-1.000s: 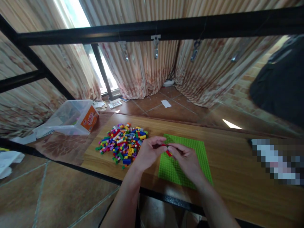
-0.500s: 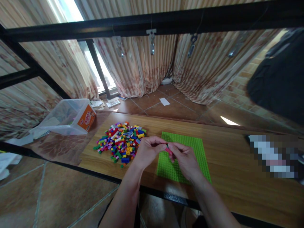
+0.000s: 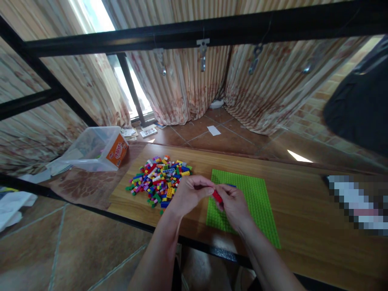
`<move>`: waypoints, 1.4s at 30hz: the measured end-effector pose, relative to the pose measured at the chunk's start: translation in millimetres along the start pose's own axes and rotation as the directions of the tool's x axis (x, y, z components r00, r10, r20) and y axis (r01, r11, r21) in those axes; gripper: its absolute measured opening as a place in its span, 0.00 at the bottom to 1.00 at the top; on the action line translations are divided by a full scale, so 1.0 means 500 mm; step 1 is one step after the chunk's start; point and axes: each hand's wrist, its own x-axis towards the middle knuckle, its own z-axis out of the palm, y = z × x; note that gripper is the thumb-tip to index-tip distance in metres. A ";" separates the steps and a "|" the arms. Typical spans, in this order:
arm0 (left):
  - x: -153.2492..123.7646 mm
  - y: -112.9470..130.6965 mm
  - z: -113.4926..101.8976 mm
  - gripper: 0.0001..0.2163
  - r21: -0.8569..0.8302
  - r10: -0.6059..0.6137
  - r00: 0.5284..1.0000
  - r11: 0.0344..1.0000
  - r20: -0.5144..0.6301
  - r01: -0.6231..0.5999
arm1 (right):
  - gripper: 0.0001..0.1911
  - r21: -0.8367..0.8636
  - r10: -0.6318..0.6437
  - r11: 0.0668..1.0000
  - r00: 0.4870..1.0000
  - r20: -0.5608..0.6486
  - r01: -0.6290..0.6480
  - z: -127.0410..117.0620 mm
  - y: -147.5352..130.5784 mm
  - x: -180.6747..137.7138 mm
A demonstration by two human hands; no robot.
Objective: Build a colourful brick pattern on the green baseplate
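Note:
My left hand [image 3: 188,196] and my right hand [image 3: 233,204] meet above the left edge of a green studded baseplate [image 3: 254,198] that lies flat on the wooden table [image 3: 303,218]. Both hands pinch a small red brick [image 3: 216,196] between their fingertips. A bit of blue shows just past my right hand's fingers; whether it is held I cannot tell. A heap of several small multicoloured bricks [image 3: 157,180] lies on the table just left of my left hand.
A clear plastic tub with an orange label [image 3: 97,149] lies tipped at the table's far left. A black metal frame bar [image 3: 194,36] crosses overhead. Striped curtains hang behind. A dark object [image 3: 360,109] fills the upper right, and a blurred patch [image 3: 357,202] sits on the table's right.
Both hands stay together on the red brick, working it slightly between the fingertips. The view has shifted a little; the baseplate and heap have not moved.

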 end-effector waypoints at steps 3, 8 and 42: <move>0.003 -0.002 -0.016 0.06 -0.028 -0.010 0.995 1.000 -0.100 0.007 | 0.23 0.012 -0.023 1.000 1.000 -0.016 0.023 0.010 0.007 0.005; 0.010 -0.012 -0.047 0.08 -0.101 -0.036 0.948 0.995 -0.317 0.004 | 0.22 -0.195 -0.088 0.977 0.996 0.003 0.087 0.034 0.042 0.022; 0.009 -0.025 -0.092 0.08 0.065 0.033 0.938 0.998 -0.345 -0.011 | 0.17 -0.448 -0.394 0.800 0.912 0.110 0.399 0.063 0.071 0.029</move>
